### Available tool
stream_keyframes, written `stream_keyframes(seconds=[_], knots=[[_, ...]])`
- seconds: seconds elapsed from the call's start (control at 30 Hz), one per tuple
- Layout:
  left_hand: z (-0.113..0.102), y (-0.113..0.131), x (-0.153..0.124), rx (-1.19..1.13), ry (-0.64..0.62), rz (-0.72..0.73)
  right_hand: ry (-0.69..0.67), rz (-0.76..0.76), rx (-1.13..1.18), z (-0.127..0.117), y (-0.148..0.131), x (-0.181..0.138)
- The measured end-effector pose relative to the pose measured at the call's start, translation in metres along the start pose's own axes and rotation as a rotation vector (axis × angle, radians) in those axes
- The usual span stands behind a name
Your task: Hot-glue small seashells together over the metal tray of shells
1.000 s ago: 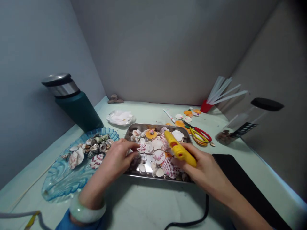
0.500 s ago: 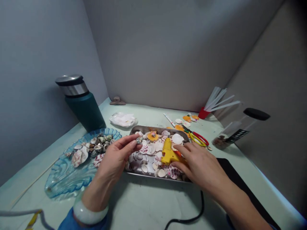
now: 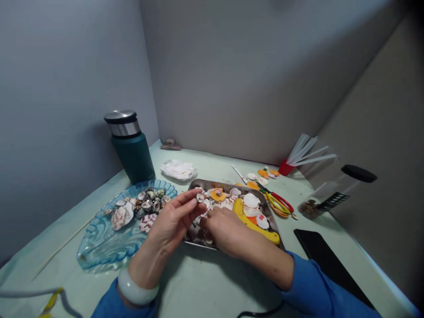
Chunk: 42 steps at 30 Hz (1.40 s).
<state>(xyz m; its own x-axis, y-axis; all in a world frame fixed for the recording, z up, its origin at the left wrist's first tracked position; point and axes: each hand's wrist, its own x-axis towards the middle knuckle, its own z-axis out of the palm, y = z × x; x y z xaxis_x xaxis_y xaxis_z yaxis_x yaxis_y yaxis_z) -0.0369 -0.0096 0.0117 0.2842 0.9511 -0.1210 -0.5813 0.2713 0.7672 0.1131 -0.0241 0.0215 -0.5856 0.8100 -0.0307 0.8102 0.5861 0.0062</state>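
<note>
My left hand [image 3: 174,216] is closed in a pinch on a small sea snail shell [image 3: 200,198] above the left part of the metal tray [image 3: 278,229]. Beside it, my right hand [image 3: 227,229] reaches low over the tray with its fingers drawn together. The fingertips are hidden, so I cannot make out what they hold. A yellow glue gun [image 3: 253,224] lies on the tray to the right of that hand, partly behind the wrist. White and patterned shells fill the tray, among them a white scallop shell [image 3: 251,200] and an orange one [image 3: 217,194].
A blue glass dish [image 3: 109,247] with shells stands on the left, a green bottle [image 3: 134,154] behind it. Scissors [image 3: 280,203], a red cup [image 3: 285,168] of glue sticks and a clear jar [image 3: 331,190] stand right. A black phone-like slab [image 3: 326,256] lies nearby.
My right hand has let go of the glue gun, which now lies on the tray, and has moved left beside my left hand. My left hand keeps the small shell. The view has shifted.
</note>
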Motion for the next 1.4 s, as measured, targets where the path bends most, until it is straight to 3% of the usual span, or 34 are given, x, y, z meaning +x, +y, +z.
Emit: stream_keyframes(seconds=[0.37, 0.63, 0.77, 0.87, 1.07, 1.17, 1.4], knots=[[0.001, 0.004, -0.002, -0.084, -0.081, -0.022, 0.049, 0.162, -0.085, -0.025, 0.019, 0.001], [0.002, 0.005, -0.002, -0.08, -0.013, 0.039, -0.002, 0.042, -0.061, -0.023, 0.013, 0.007], [0.002, 0.006, -0.001, -0.104, -0.004, 0.063, -0.094, -0.112, 0.054, -0.015, 0.007, 0.013], [0.002, 0.006, -0.001, -0.106, -0.004, 0.073, -0.132, -0.118, 0.158, -0.009, 0.003, 0.017], [0.001, 0.006, 0.0, -0.12, 0.048, 0.088, -0.05, 0.023, 0.548, -0.014, 0.013, 0.007], [0.001, 0.006, 0.0, -0.115, 0.064, 0.085, -0.016, 0.113, 0.892, -0.019, 0.02, -0.007], [0.006, 0.0, -0.004, 0.025, 0.055, 0.059, -0.121, 0.214, 1.724, -0.013, 0.02, -0.027]])
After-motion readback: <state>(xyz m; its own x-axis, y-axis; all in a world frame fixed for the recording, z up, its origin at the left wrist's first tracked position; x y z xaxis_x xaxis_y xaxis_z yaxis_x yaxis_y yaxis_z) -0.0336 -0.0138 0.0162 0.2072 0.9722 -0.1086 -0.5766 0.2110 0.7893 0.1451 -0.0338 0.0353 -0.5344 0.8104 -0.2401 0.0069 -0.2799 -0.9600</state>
